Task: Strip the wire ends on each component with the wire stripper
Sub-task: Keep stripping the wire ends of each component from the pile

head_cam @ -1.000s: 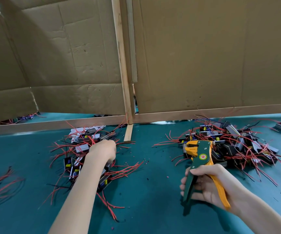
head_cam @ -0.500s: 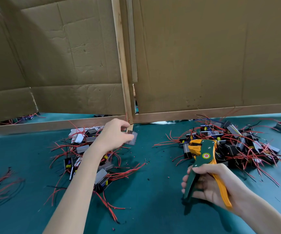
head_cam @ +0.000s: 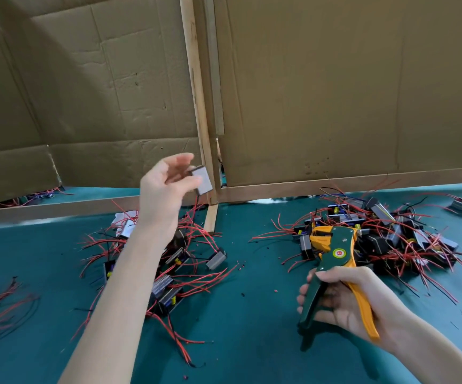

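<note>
Two hands up: my left hand, raised over the left pile, pinches a grey component at its fingertips; my right hand grips the wire stripper low.

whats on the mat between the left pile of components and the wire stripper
In the head view, the green mat between the left pile and the wire stripper is mostly bare: only small dark and red specks.

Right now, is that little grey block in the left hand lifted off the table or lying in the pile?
Lifted. The left hand holds the component above the left pile.
</note>
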The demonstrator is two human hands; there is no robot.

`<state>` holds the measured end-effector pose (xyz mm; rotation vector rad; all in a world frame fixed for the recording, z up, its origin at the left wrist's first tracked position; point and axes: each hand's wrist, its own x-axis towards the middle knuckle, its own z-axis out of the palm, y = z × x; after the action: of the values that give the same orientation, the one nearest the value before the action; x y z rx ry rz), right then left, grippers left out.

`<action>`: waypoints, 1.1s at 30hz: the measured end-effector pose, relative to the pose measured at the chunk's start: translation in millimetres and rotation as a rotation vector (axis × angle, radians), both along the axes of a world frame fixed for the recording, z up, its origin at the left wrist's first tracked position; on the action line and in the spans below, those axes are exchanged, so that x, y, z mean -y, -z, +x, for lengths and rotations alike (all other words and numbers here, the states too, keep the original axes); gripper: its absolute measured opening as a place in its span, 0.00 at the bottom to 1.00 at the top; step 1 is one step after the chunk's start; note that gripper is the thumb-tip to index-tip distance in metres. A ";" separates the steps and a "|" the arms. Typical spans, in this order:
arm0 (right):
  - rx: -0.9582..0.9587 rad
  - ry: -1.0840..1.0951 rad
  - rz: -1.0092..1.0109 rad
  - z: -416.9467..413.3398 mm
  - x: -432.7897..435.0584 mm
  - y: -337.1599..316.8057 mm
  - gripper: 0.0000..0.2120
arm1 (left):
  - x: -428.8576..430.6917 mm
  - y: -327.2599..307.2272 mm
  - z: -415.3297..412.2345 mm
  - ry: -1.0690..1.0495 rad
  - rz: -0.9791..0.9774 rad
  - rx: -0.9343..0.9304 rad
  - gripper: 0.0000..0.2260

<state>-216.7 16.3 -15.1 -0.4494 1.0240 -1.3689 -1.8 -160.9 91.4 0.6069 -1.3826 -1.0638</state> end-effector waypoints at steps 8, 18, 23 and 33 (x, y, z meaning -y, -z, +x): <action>0.003 0.002 0.001 0.9 0.2 2.5 0.08 | -26.9 -10.7 -7.8 0.274 -0.204 0.031 0.26; 0.000 0.037 -0.037 -3.5 -1.2 -1.6 0.07 | -21.6 96.6 -63.4 0.255 -0.499 0.950 0.48; 0.001 0.029 -0.042 -3.5 -1.5 -1.4 0.06 | -15.9 101.3 -64.9 0.379 -0.141 0.581 0.30; -0.004 0.025 -0.024 -1.5 -1.1 -1.2 0.07 | 0.9 119.7 -57.2 -0.020 -0.139 0.824 0.14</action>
<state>-218.2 17.4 -13.8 -0.4586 1.0207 -1.4046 -59.0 -161.8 -28.3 1.0136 -2.1288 -0.7018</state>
